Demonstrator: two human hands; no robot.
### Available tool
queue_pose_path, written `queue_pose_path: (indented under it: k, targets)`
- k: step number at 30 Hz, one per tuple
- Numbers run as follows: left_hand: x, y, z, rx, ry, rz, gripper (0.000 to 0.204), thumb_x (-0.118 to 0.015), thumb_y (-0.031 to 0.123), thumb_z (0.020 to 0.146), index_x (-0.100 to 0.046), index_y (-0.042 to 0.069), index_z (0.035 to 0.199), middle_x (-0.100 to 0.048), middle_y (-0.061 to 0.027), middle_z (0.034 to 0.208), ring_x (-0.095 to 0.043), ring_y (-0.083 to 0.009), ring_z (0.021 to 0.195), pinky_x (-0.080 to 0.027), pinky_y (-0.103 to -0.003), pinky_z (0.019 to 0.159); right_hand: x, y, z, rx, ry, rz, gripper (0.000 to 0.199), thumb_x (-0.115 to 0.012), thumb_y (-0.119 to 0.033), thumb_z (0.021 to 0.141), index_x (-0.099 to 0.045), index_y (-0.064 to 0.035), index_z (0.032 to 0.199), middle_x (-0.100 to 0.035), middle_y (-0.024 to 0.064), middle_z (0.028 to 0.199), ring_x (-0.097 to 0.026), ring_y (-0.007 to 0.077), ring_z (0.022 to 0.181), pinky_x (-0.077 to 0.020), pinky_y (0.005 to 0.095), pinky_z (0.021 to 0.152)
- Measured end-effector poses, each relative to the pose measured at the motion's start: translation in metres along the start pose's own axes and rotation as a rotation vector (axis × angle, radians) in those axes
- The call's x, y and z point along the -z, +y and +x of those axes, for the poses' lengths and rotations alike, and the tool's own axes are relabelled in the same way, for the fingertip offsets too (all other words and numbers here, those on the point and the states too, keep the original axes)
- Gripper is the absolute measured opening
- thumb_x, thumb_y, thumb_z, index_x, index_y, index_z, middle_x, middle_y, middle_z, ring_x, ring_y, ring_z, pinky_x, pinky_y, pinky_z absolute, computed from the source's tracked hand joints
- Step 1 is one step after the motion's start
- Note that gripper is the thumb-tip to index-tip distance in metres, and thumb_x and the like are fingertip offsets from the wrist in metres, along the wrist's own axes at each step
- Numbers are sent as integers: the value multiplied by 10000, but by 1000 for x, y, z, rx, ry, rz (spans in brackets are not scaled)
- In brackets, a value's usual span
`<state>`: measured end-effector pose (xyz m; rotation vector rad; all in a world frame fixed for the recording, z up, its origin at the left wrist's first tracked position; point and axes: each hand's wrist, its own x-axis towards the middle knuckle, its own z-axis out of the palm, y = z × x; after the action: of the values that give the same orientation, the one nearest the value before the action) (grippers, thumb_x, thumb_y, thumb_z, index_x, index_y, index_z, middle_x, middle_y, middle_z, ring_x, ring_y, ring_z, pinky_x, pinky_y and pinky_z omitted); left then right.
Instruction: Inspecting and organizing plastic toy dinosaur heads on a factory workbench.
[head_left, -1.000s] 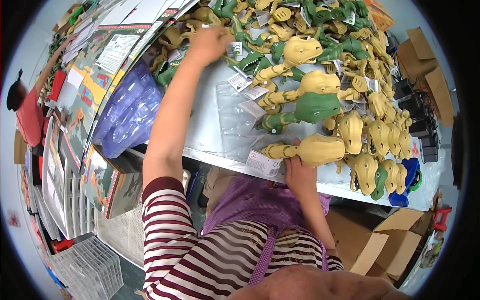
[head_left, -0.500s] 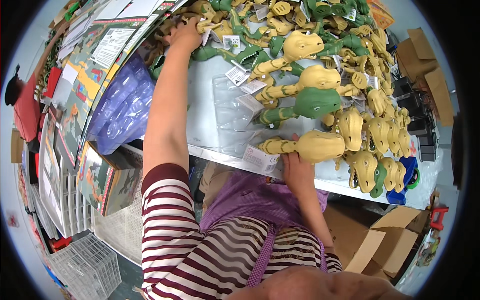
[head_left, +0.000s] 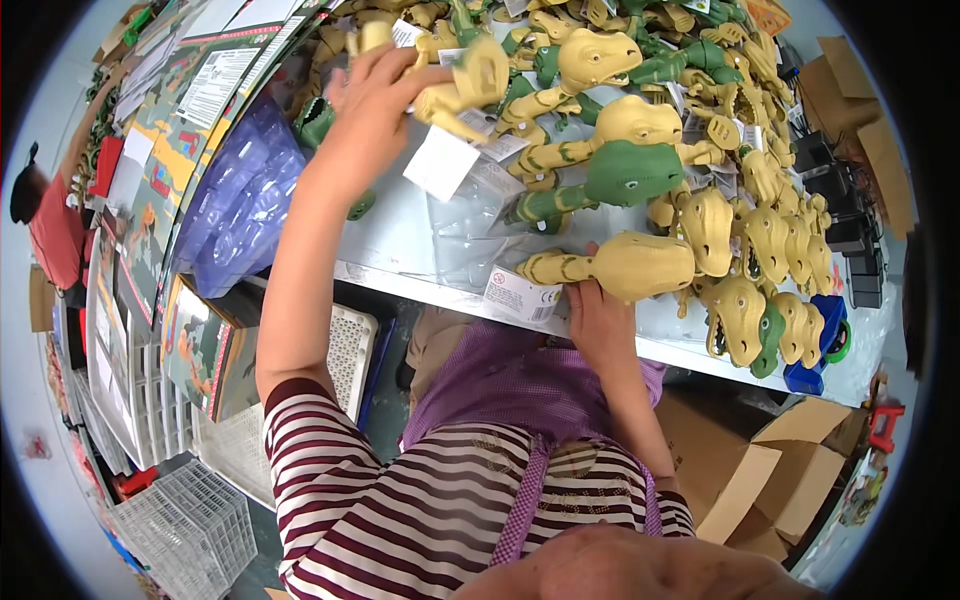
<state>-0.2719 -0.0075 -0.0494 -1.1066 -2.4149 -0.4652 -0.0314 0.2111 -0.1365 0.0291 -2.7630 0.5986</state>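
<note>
My left hand (head_left: 372,120), raised over the table's left part, grips a tan toy dinosaur (head_left: 450,95), blurred by motion. A white card tag (head_left: 441,162) hangs from it. At the front edge, my right hand (head_left: 602,325) is closed about another tan toy dinosaur (head_left: 640,266) with a striped tail, its fingers partly hidden behind it. This toy's printed tag (head_left: 520,295) hangs over the edge. Just beyond stand a green-headed toy dinosaur (head_left: 635,175) and more tan ones. Under the left hand's toy lies a clear plastic tray (head_left: 455,215).
Several tan and green toy dinosaurs (head_left: 760,240) crowd the table's right and far sides. Blue-tinted plastic trays (head_left: 240,200) and printed cards (head_left: 160,150) are stacked at left. An open cardboard box (head_left: 770,480) sits below right; a white crate (head_left: 190,530) stands lower left. Another person (head_left: 60,220) is far left.
My left hand has come back toward me from the far pile, bringing up a tan toy dinosaur with its tag. My right hand keeps its place by the same toy.
</note>
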Motion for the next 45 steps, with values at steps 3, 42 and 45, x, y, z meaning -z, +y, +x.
queue_pose_path:
  k: [3, 42, 45]
  targets:
    - [17, 10, -16, -40, -42, 282, 492, -523, -68, 692, -616, 195, 1097, -493, -38, 1273, -370, -253, 1266, -165, -568, 1027, 1, 0, 2, -5, -9, 32, 248, -570, -115, 845, -572, -21, 1074, -482, 185, 1278, -451, 414, 1126, -337, 504, 958]
    - [-26, 7, -52, 772, 299, -1069, 482, -614, -87, 780, -450, -26, 1229, -615, -69, 1047, -568, -115, 951, -456, -257, 826, -1, 2, 1, 77, 117, -75, 267, -598, -163, 821, -577, -17, 1044, -561, 171, 1088, -503, 380, 1021, -379, 487, 880]
    - [-26, 1, -61, 744, 202, -852, 391, -620, -73, 787, -497, -10, 1153, -608, -56, 1014, -579, -115, 895, -460, -251, 810, -1, 1, 0, 65, 112, -59, 248, -603, -165, 818, -579, -23, 1020, -569, 164, 1055, -516, 377, 989, -389, 480, 859]
